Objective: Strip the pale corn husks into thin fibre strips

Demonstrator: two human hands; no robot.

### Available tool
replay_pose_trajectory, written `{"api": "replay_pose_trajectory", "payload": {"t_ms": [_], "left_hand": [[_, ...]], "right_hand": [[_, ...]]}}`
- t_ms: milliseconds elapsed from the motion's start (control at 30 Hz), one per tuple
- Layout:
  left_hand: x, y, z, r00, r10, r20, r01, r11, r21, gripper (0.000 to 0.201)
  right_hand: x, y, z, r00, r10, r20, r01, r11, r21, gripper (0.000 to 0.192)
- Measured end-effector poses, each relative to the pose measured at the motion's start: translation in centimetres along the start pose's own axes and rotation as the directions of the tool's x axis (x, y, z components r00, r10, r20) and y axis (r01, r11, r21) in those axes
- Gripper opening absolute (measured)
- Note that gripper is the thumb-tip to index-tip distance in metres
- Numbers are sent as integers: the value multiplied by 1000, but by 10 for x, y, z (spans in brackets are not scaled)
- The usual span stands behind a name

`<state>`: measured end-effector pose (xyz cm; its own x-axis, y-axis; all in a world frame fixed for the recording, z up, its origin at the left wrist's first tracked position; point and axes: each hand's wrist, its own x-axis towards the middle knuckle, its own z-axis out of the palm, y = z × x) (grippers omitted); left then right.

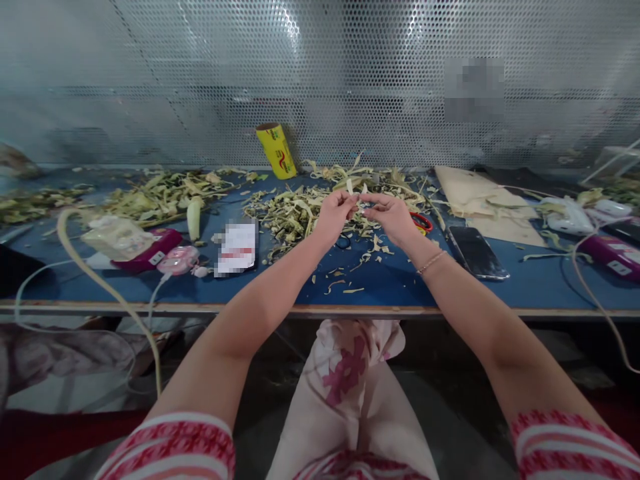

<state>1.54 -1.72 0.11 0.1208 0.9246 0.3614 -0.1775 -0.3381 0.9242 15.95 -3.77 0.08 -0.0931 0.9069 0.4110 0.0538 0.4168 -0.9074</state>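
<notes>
My left hand (336, 212) and my right hand (390, 215) meet over the table, fingertips pinched close together. Between them is a small pale strip of plant (350, 187), its tip standing up above my left fingers; the rest is covered by the fingers. Below and behind both hands spreads a heap of dried, curled plant pieces (290, 212). Beside my right wrist lies a pair of scissors, of which red and yellow handles (423, 223) show. Small pale scraps (373, 257) are scattered on the blue tabletop (320, 293) in front of my hands.
A yellow tube (277, 151) stands tilted against the perforated metal panel (340, 80). To the right lie a phone (477, 252) and brown paper (487, 200). Leftward are a white-and-red packet (237, 248), a pink device (178, 260), cables and another plant heap (160, 193).
</notes>
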Motion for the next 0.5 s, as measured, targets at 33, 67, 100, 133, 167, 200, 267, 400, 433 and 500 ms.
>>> {"api": "replay_pose_trajectory", "payload": {"t_ms": [33, 67, 100, 133, 167, 200, 267, 400, 433, 500], "left_hand": [[1, -1, -1, 1000, 2, 6, -2, 1000, 0, 27], [1, -1, -1, 1000, 2, 15, -2, 1000, -2, 27], [2, -1, -2, 1000, 4, 28, -4, 1000, -5, 27], [2, -1, -2, 999, 7, 45, -6, 1000, -6, 27], [3, 0, -3, 998, 12, 65, -12, 1000, -2, 26], [3, 0, -4, 996, 18, 83, -19, 1000, 9, 26], [4, 0, -7, 993, 29, 117, -35, 998, 50, 25], [5, -1, -10, 987, 34, 158, -50, 994, 96, 23], [5, -1, -10, 987, 24, 158, -37, 996, 82, 24], [4, 0, -9, 990, -28, 138, 23, 999, 32, 25]], "right_hand": [[0, 0, 0, 1000, 6, -6, -6, 1000, 22, 44], [0, 0, 0, 1000, 13, -11, -13, 999, 47, 44], [0, 0, 0, 1000, 24, -15, -23, 997, 72, 44], [0, 0, 0, 999, 40, -15, -38, 995, 94, 45], [0, 0, -1, 998, 60, -14, -58, 992, 116, 45], [0, -1, -2, 997, 80, -14, -77, 987, 138, 45], [0, -2, -5, 993, 117, -11, -113, 976, 184, 45], [2, -2, -11, 990, 137, 25, -139, 964, 225, 43], [3, -2, -12, 991, 129, 35, -134, 968, 214, 44], [4, 1, -14, 994, 101, 48, -108, 979, 173, 46]]}}
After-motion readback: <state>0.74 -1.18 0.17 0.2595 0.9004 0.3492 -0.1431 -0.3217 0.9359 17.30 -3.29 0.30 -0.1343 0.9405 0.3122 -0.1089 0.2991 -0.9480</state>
